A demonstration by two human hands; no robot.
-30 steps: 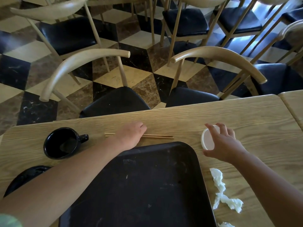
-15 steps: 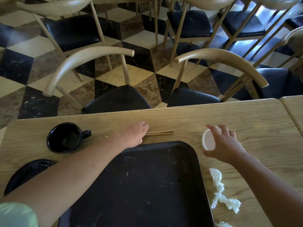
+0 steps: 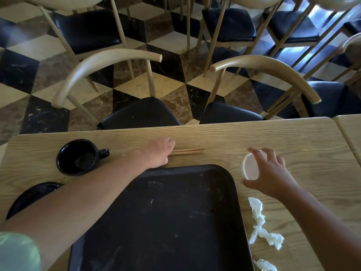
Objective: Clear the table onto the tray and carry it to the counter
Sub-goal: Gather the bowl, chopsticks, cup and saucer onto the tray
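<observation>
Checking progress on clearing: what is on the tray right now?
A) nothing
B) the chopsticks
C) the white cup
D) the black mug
A: the tray is bare; mug, chopsticks and white cup are all off it, with mug and chopsticks lying on the table.

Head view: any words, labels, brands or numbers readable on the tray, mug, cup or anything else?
None. The black tray shows only scuffs; the black mug, white cup, chopsticks, crumpled napkins and wooden table are all unmarked.
</observation>
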